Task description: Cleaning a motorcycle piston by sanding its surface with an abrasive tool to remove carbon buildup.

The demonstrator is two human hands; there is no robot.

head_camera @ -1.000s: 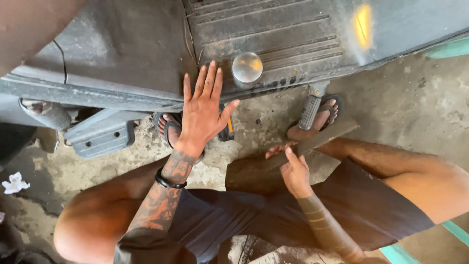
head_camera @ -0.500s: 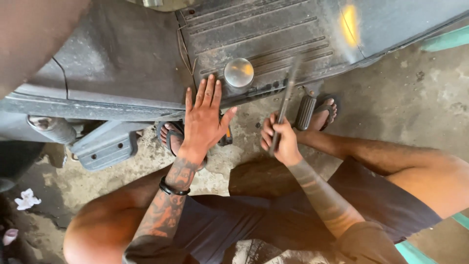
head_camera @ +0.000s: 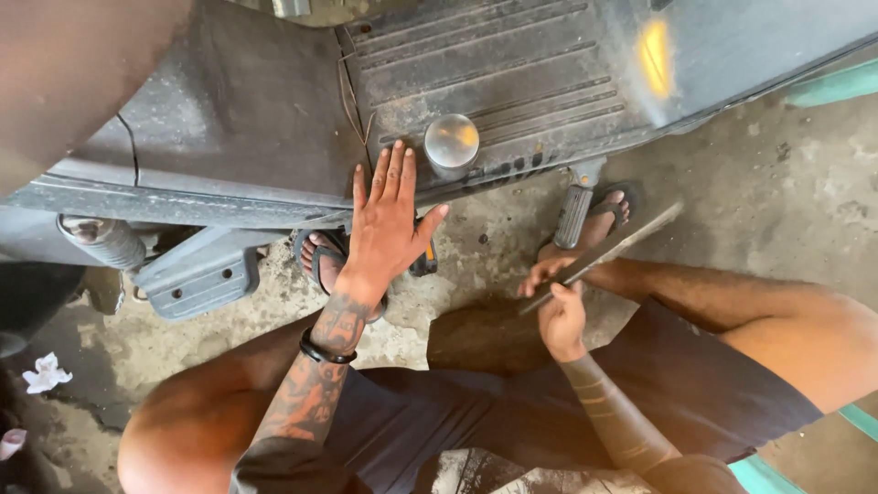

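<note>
The person is squatting on the concrete floor [head_camera: 777, 183] beside a dusty grey scooter body [head_camera: 274, 119]. The left hand [head_camera: 389, 229] is lying flat and spread wide, its fingers [head_camera: 395, 174] released and holding nothing, pressing on the edge of the ribbed footboard [head_camera: 512, 82] just beside a round silver cap [head_camera: 451, 142].

The right hand [head_camera: 560, 316] is clenching its fingers around the low end of a long flat metal bar [head_camera: 608, 254]. Half a second ago this bar was standing up near the footboard; now it is dropping back and slanting away over the right foot in a sandal [head_camera: 599, 220]. So the bar looks like it is swinging back and forth, away from the scooter for now, while the flat hand is keeping its place.
</note>
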